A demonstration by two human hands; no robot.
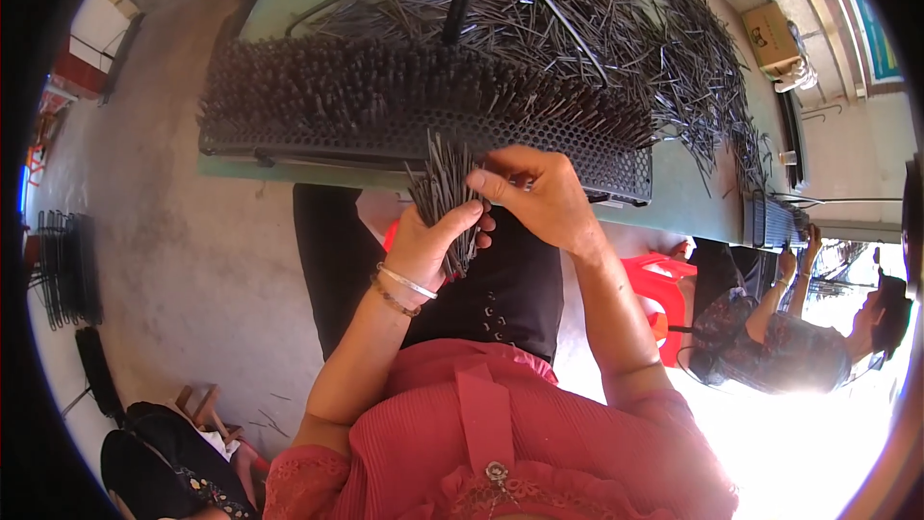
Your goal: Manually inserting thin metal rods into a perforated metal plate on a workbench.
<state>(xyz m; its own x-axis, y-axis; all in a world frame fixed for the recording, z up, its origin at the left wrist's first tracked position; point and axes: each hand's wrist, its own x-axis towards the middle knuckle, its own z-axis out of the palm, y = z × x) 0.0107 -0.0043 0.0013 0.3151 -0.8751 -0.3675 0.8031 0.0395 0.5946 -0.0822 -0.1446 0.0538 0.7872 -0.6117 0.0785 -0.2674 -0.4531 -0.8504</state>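
Note:
My left hand (433, 241) is wrapped round a bundle of thin dark rods (448, 178), which stands nearly upright in front of my lap. At the bundle's upper right side, my right hand (544, 195) has its thumb against the rods and its fingers curled. What those fingers pinch, if anything, is hidden. Just beyond both hands, a long black perforated rack (602, 162) lies along the table's near edge. Dark rods (385, 87) stand packed upright in most of it, while holes at its front and right end show bare.
Behind the rack, a large heap of loose rods (616, 10) covers the green table (688, 217), under a metal frame (465, 0). At the right, another person (780, 337) works at a similar rack (775, 221). A red plastic stool (654, 294) stands beneath; someone else sits lower left.

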